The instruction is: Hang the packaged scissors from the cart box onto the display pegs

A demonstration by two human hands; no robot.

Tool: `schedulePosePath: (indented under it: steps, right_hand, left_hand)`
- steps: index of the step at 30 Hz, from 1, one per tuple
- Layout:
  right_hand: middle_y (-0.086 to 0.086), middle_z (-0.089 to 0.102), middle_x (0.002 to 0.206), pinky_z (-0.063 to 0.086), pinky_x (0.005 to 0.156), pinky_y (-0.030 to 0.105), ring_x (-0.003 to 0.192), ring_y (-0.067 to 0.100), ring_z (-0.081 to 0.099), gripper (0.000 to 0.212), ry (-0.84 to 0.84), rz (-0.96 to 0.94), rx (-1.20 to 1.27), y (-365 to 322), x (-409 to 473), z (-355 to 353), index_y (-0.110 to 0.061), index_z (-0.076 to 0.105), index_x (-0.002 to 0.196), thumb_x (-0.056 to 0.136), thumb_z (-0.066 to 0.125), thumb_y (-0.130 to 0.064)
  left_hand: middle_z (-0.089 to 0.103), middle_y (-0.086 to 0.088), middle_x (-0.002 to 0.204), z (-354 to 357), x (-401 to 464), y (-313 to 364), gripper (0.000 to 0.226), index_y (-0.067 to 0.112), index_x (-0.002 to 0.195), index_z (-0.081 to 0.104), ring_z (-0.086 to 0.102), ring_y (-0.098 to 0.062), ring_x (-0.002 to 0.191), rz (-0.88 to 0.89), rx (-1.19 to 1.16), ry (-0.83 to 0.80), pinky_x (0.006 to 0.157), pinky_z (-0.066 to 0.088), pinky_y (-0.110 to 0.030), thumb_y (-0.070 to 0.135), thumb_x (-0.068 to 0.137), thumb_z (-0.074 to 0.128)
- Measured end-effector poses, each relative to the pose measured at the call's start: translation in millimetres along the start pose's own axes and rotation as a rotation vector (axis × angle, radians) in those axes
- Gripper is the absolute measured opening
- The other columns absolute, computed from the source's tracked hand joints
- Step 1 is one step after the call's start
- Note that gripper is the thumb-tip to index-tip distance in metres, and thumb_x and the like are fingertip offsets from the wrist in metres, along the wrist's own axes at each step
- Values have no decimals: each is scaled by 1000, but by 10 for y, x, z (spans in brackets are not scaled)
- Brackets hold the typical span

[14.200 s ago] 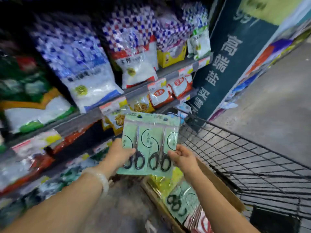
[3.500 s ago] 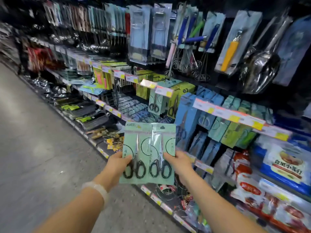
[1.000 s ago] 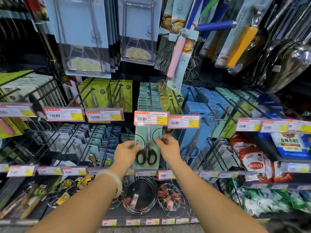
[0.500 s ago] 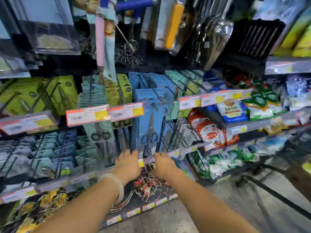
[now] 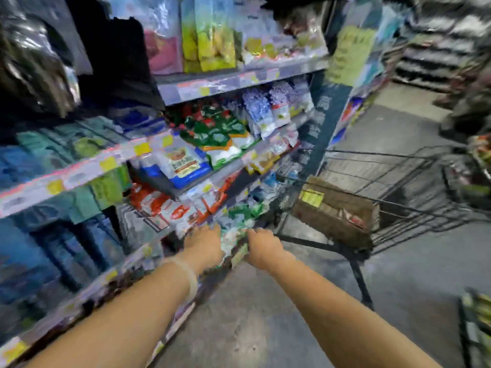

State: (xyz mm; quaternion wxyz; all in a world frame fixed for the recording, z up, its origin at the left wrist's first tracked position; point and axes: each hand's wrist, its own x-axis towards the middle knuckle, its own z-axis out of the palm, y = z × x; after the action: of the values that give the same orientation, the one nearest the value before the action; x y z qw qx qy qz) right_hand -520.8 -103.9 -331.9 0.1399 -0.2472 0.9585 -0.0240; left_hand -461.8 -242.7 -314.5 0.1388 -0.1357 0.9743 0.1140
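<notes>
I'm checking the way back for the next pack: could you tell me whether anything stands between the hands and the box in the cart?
Nothing visible blocks it, though the frame is blurred. The left hand and right hand reach forward low beside the shelves; the cardboard box sits in the wire cart ahead to the right, across open space.

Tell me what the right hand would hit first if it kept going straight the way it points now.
Probably the cardboard box in the wire cart. The right hand reaches up and right toward it, with bare floor between. The frame is blurred, so depth is uncertain.
</notes>
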Motion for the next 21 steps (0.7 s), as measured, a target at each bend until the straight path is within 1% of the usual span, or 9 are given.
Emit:
schedulePosePath:
  steps: [3,6,8,11,13,16,18,21]
  right_hand:
    - [17,47,124,44,92,45,118,37,45,45,21,123,39,708,-35,-81,-8,41,127,88,56,-27]
    - [17,46,128,43,92,44,120,36,43,48,-4,224,65,1312,-48,-121,-9,39,130,90,55,-30]
    - [15,46,130,43,93,44,122,35,43,51,-15,283,103,1651,1,-138,-10,39,133,90,55,-31]
    - [14,45,132,42,96,43,123,34,42,51,-28,366,146,2071,174,-149,-10,41,131,88,58,-30]
    - [14,45,132,41,98,43,124,35,41,48,-16,410,159,2330,359,-180,-10,41,129,88,58,-26]
    - [14,45,130,40,97,44,122,35,42,46,10,466,182,2733,716,-323,-10,42,127,88,58,-28]
    - [13,47,128,42,97,44,120,35,44,50,33,506,196,3021,1014,-494,-10,43,126,85,60,-32]
    - [16,49,128,43,96,41,118,35,48,44,64,553,187,3464,1518,-803,-8,46,124,86,59,-25]
  left_hand:
    - [45,-14,135,15,276,698,56,11,132,41,41,-33,128,117,52,-18,105,38,-40,35,85,60]
    - [45,-12,133,84,536,1241,51,15,129,42,40,-34,127,222,81,-40,105,37,-41,37,86,57]
    - [42,-12,136,108,744,1543,56,17,133,39,38,-34,129,278,85,-62,107,35,-41,39,85,58]
    - [31,-12,147,78,1128,1954,62,16,142,31,29,-32,136,325,104,-101,112,28,-40,35,89,56]
    - [29,-11,149,28,1450,2206,62,16,142,29,27,-31,138,363,123,-95,113,28,-41,34,89,55]
    - [29,-12,149,-65,2034,2572,60,15,141,31,27,-31,138,416,134,-96,113,28,-41,33,89,54]
    - [32,-12,147,-165,2462,2807,58,15,139,35,30,-31,136,446,136,-100,112,30,-42,34,88,55]
    - [40,-12,141,-342,3109,3123,56,14,134,39,36,-32,131,464,130,-116,108,36,-43,35,86,59]
